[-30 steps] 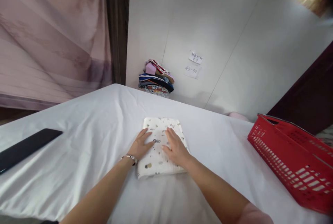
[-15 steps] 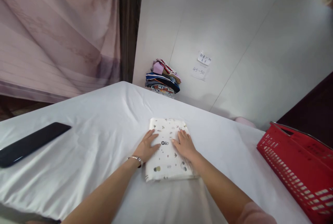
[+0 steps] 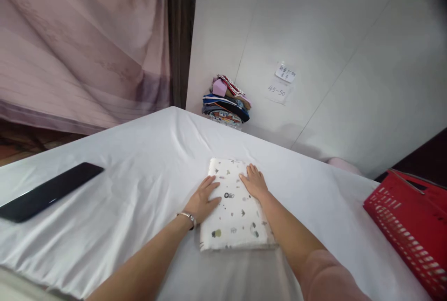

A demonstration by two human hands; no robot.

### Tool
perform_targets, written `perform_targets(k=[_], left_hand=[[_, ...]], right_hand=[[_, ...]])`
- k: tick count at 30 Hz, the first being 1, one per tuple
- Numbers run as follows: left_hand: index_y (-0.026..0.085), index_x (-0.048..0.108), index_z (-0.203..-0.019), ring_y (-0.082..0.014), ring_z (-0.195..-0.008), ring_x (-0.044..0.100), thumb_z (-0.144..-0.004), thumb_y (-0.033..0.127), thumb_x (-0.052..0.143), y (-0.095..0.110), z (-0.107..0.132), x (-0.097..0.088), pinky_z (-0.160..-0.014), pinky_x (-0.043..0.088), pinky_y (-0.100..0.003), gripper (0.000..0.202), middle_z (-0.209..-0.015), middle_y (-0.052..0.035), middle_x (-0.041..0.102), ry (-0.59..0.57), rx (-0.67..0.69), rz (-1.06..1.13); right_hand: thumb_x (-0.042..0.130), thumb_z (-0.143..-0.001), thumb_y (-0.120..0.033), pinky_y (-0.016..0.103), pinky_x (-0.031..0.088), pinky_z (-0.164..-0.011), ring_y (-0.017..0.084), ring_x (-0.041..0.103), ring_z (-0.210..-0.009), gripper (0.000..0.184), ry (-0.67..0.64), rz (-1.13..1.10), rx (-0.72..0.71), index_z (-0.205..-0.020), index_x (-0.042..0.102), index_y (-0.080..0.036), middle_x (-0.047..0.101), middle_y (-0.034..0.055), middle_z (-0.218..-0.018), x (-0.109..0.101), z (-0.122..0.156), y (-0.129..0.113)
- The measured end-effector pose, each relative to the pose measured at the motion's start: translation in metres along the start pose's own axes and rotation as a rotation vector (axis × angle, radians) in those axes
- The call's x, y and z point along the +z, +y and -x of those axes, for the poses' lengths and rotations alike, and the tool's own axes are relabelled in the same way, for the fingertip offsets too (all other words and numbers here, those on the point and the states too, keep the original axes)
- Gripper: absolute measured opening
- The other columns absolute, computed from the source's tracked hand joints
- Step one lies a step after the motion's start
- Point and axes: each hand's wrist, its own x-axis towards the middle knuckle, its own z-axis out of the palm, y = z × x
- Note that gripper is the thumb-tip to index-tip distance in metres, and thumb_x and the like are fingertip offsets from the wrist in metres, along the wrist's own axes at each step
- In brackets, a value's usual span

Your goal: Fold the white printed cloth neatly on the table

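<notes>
A folded white cloth [image 3: 232, 217] with small printed plants and figures lies flat as a neat rectangle on the white-covered table [image 3: 146, 161]. My left hand [image 3: 203, 199] rests on its left edge, fingers spread and a bracelet at the wrist. On the upper right edge lies my right hand [image 3: 255, 182], palm down with the fingers stretched out. Both hands touch the cloth without gripping it.
At the left lies a long black glossy object [image 3: 52, 191]. A red plastic basket [image 3: 415, 226] stands at the right edge. Behind the table, a stack of folded clothes [image 3: 226, 100] sits against the white wall [image 3: 314, 35]. A pink curtain [image 3: 84, 49] hangs at the left.
My right hand has slid up and outward towards the cloth's upper right edge. My left hand stays on the left edge. The whole view has shifted slightly.
</notes>
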Motion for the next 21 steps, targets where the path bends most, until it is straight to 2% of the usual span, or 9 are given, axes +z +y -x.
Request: perform_targets(k=[4, 7, 15, 18, 21], left_hand=[[0.018, 0.051, -0.121, -0.0213, -0.133, 0.023, -0.076, 0.031, 0.052, 0.000, 0.001, 0.000, -0.110, 0.026, -0.037, 0.047, -0.141, -0.0045, 0.034, 0.002, 0.008, 0.000], [0.018, 0.051, -0.121, -0.0214, -0.132, 0.024, -0.076, 0.030, 0.053, -0.001, 0.001, -0.001, -0.109, 0.027, -0.037, 0.047, -0.141, -0.0047, 0.034, 0.009, 0.012, 0.004], [0.022, 0.054, -0.119, -0.0222, -0.131, 0.026, -0.075, 0.032, 0.056, -0.006, 0.004, -0.002, -0.109, 0.027, -0.038, 0.045, -0.140, -0.0028, 0.036, 0.018, 0.007, 0.072], [0.024, 0.058, -0.113, -0.0223, -0.126, 0.037, -0.075, 0.037, 0.055, -0.004, -0.002, -0.007, -0.105, 0.034, -0.036, 0.041, -0.138, -0.0016, 0.040, 0.043, -0.060, 0.123], [0.024, 0.056, -0.114, -0.0218, -0.119, 0.045, -0.076, 0.043, 0.052, 0.001, -0.023, -0.016, -0.098, 0.041, -0.032, 0.043, -0.137, -0.0022, 0.041, 0.124, -0.198, 0.111]], right_hand=[[0.019, -0.086, -0.056, 0.037, 0.006, -0.106, 0.020, 0.005, -0.135, 0.069, -0.036, 0.048, 0.003, -0.140, 0.021, -0.012, 0.010, 0.0069, -0.148, -0.007, -0.003, -0.007], [0.020, -0.087, -0.055, 0.037, 0.003, -0.106, 0.020, 0.004, -0.135, 0.068, 0.000, 0.060, -0.037, -0.140, 0.020, -0.013, 0.010, 0.0074, -0.148, -0.010, -0.005, -0.009], [0.019, -0.086, -0.057, 0.037, 0.004, -0.107, 0.021, 0.005, -0.135, 0.071, 0.014, 0.032, -0.051, -0.141, 0.018, -0.012, 0.009, 0.0069, -0.148, 0.003, -0.006, -0.008], [0.018, -0.087, -0.057, 0.037, 0.004, -0.107, 0.020, 0.004, -0.135, 0.071, 0.013, 0.015, -0.055, -0.141, 0.018, -0.012, 0.009, 0.0069, -0.148, 0.003, -0.005, -0.008], [0.018, -0.087, -0.057, 0.038, 0.003, -0.107, 0.020, 0.003, -0.136, 0.071, 0.008, -0.001, -0.047, -0.141, 0.018, -0.012, 0.009, 0.0069, -0.148, 0.002, -0.005, -0.009]])
